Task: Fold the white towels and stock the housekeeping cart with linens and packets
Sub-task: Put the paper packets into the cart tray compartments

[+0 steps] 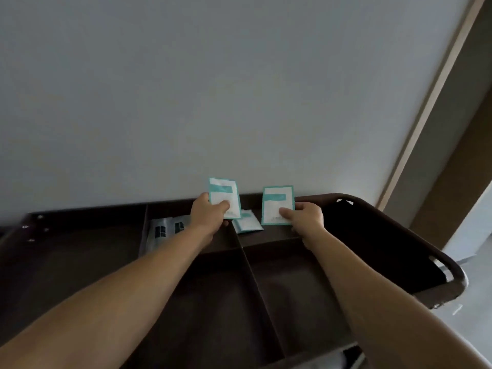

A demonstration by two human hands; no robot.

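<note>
With the left grip [209, 214] pinching one packet [223, 193] and the right grip [306, 217] a second packet [277, 201], both upright over the cart's [399, 209] back compartments near a loose packet [249, 225], either could slip from its thumb-edge hold and drop across the divider [255, 275].

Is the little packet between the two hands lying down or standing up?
Lying down. The loose packet rests flat on the cart tray, face up.
</note>
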